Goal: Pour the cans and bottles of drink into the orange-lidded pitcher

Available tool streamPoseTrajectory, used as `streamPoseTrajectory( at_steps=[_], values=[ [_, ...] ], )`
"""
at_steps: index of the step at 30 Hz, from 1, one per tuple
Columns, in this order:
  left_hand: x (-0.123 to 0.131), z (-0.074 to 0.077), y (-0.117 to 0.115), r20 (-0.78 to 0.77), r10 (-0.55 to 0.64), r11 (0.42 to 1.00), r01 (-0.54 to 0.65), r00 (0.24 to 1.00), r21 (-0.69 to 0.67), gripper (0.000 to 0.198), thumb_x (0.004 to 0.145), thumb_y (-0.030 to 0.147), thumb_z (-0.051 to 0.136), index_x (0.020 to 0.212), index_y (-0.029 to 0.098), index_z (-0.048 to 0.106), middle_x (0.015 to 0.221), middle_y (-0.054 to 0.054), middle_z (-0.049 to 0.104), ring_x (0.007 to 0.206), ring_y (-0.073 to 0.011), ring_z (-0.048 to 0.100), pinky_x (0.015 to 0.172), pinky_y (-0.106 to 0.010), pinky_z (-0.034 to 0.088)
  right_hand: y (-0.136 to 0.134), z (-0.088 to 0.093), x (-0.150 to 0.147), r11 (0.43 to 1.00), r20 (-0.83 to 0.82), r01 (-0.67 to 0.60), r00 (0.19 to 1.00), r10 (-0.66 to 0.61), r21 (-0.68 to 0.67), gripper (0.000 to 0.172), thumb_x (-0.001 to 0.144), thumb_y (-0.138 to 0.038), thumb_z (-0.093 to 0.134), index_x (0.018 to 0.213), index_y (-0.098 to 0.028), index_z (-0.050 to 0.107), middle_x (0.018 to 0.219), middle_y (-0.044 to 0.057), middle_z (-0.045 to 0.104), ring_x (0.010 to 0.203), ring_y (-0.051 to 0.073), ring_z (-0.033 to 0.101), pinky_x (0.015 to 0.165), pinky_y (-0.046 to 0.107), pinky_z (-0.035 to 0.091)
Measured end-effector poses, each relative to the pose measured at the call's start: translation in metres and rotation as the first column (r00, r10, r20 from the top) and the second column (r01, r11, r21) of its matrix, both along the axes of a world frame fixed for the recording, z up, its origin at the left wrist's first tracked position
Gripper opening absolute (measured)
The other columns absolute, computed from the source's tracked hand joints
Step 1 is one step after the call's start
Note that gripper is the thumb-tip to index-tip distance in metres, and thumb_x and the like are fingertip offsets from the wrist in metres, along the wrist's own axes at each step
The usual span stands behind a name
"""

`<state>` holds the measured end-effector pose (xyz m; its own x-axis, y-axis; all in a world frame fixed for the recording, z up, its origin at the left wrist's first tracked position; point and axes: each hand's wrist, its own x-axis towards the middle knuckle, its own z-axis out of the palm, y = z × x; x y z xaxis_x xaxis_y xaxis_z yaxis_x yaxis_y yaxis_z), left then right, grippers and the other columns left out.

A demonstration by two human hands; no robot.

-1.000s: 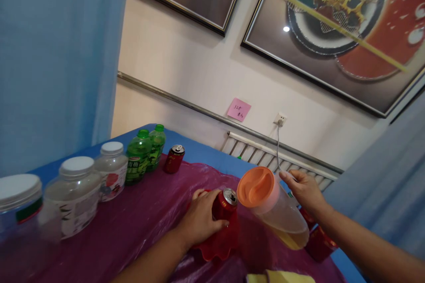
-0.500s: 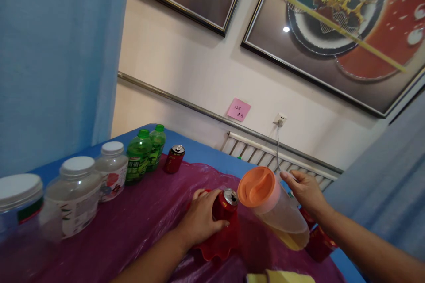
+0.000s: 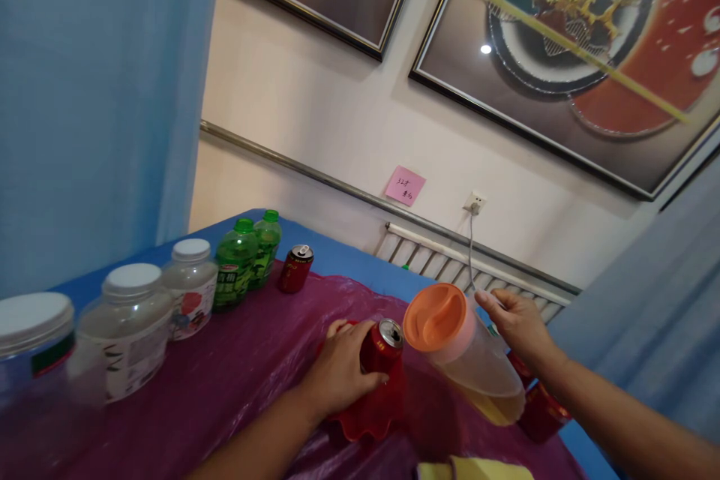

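My left hand is wrapped round a red drink can, whose silver top shows an open mouth. The can is at a scalloped red dish on the purple plastic sheet; its base is hidden. On the right, my right hand grips the handle side of a translucent pitcher with an orange lid. The pitcher leans toward the can, lid end close to the can's top. Some yellowish liquid lies in its lower end. No stream of liquid can be made out.
Clear jars with white lids and green bottles line the left side. Another can stands behind them. Red cans sit beyond the pitcher. A yellow cloth lies at the front edge. A radiator is behind the table.
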<state>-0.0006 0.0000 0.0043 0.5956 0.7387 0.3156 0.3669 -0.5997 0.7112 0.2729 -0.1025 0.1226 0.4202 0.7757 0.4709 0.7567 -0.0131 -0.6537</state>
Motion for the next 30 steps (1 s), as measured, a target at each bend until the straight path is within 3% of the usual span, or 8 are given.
streamPoseTrajectory(
  at_steps=[30],
  values=[
    [-0.0003,-0.0003,-0.0009,0.015,-0.01,1.0,0.01,1.0,-0.004,0.063,0.061,0.031,0.086,0.119,0.026,0.063,0.127,-0.006,0.069,0.121,-0.0339,0.057,0.111,-0.047,0.032,-0.0012,-0.0001,-0.0007,1.0,0.011,0.015,1.0,-0.015,0.004,0.061,0.073,-0.075,0.062,0.053,-0.025,0.034,0.054,-0.006,0.027,0.051,0.011,0.028,0.046,0.025,0.028]
  ],
)
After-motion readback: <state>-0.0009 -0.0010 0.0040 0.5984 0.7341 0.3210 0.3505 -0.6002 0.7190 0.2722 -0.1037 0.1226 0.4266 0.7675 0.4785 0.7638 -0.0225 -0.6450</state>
